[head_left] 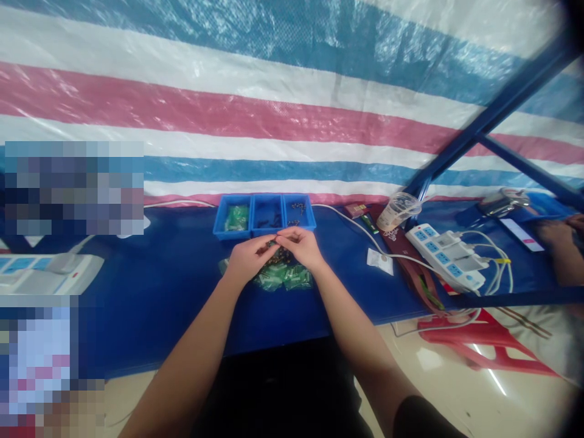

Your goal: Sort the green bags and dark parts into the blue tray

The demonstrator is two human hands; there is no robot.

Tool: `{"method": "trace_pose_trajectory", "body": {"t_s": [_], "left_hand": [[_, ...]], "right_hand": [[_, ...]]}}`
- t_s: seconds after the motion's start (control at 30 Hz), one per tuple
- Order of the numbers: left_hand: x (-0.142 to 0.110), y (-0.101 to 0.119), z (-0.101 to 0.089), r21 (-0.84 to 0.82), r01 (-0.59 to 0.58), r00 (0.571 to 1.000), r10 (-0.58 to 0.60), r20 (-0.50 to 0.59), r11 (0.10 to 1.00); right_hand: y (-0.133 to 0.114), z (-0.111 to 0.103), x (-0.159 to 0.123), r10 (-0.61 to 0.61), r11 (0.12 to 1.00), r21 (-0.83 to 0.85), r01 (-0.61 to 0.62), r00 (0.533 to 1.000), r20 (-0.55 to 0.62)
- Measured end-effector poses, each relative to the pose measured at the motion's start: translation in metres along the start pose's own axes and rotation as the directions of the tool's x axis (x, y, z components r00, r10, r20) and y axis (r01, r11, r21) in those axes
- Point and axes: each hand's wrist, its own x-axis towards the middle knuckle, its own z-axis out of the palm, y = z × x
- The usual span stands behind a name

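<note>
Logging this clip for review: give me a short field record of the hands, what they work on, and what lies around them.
left hand: fingertips meet the right's on a small part
right hand: same pinch
beneath hands: green parts heaped on blue table
behind: three blue bins
right side: plastic cup, power strip
far right: another person's arm

Blues, greens and a striped backdrop

We see a deep blue cloth-covered table (159, 286); at its far edge stand three bright blue plastic bins (264, 214), the left one filled with green. A heap of small green plastic pieces (285, 278) lies nearer us. Behind hangs a woven tarpaulin sheet (274, 91) striped blue, white and pinkish red. Toward the table's right edge we see a white power strip (444, 255) with light blue sockets; beyond the near right corner, a red plastic stool (474, 350).
</note>
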Motion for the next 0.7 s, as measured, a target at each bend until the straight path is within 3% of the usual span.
{"method": "trace_pose_trajectory", "body": {"t_s": [0.17, 0.33, 0.7], "left_hand": [[0.000, -0.001, 0.000, 0.036, 0.062, 0.998, -0.061, -0.031, 0.997], [0.001, -0.003, -0.002, 0.058, 0.090, 0.996, -0.090, -0.012, 0.994], [0.000, -0.005, -0.001, -0.033, 0.122, 0.991, -0.123, -0.048, 0.992]], "right_hand": [[-0.002, 0.000, 0.000, 0.040, 0.999, 0.006, -0.040, 0.999, 0.016], [-0.010, 0.001, -0.003, -0.011, 1.000, 0.001, 0.011, 0.997, 0.072], [-0.012, 0.003, -0.002, -0.021, 1.000, -0.022, 0.021, 0.999, 0.037]]}}
